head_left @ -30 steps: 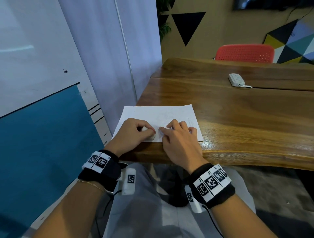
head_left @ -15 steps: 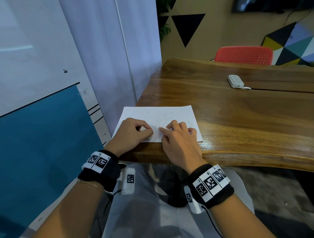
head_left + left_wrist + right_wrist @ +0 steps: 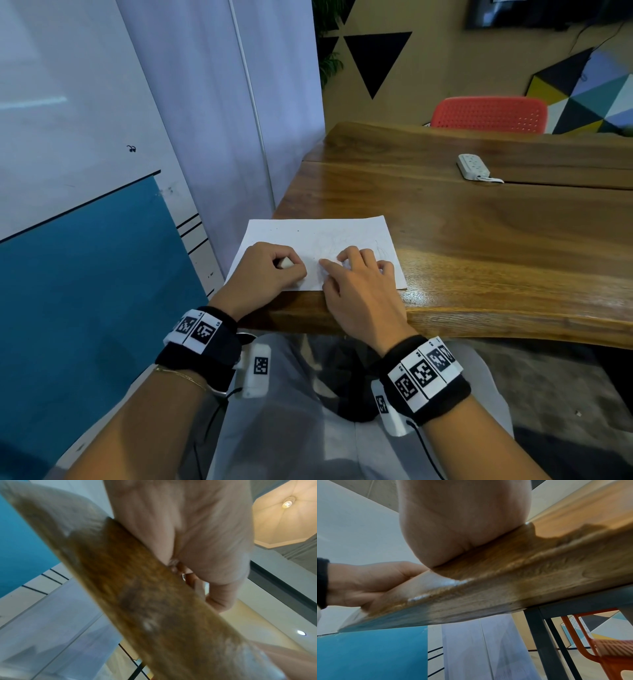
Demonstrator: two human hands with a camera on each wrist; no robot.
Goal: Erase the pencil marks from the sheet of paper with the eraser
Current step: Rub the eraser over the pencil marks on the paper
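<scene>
A white sheet of paper (image 3: 318, 236) lies at the near left corner of the wooden table (image 3: 479, 240), with faint pencil marks (image 3: 329, 245) near its middle. My left hand (image 3: 270, 270) rests on the sheet's left part, its curled fingers gripping a small white eraser (image 3: 285, 262). My right hand (image 3: 356, 274) lies flat on the paper's near right part, fingers spread and pressing it down. Both wrist views show only the table's edge (image 3: 137, 588) and the heels of the hands (image 3: 464, 527), blurred.
A white power strip (image 3: 473, 167) lies farther back on the table. A red chair (image 3: 489, 114) stands behind the table. A white and blue wall panel (image 3: 85, 205) runs close along the left. Table legs (image 3: 539, 635) show below the edge.
My left hand with the eraser has slid left, away from the right hand's fingertips. The right hand stays pressed on the paper.
</scene>
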